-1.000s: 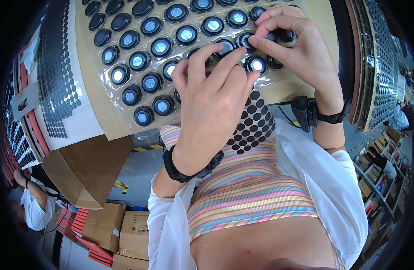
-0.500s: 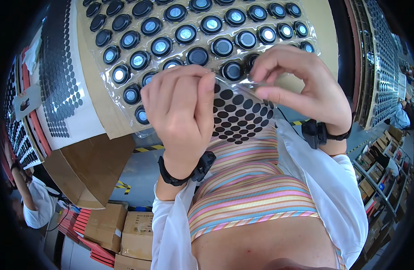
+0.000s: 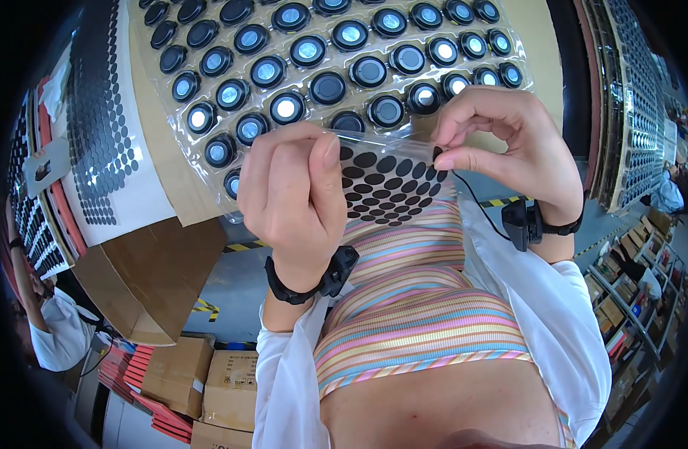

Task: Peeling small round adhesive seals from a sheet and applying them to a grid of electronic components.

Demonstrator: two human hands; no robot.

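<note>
A clear sheet of black round stickers point(image 3: 390, 183) hangs tilted between my hands, in front of the striped top. My left hand point(image 3: 288, 191) is closed on the sheet's left side, its thumb upward. At the sheet's upper right corner, my right hand point(image 3: 520, 146) pinches a black round sticker point(image 3: 437, 153) between thumb and forefinger. Just beyond both hands lies a clear plastic tray point(image 3: 181, 161) with rows of black round parts point(image 3: 368, 72). Many of these have shiny silver centres, while some near my hands have dark tops.
The tray rests on cardboard point(image 3: 153, 112). Another dotted sheet point(image 3: 108, 161) lies at the left, with an open cardboard box point(image 3: 145, 277) below. Stacked trays point(image 3: 610, 97) stand at the right. Cartons point(image 3: 175, 374) sit lower left. A person in white point(image 3: 58, 333) is at far left.
My right thumb and forefinger have closed together at the sheet's corner on a black sticker. The sheet's top edge has tipped, and my left hand has shifted slightly.
</note>
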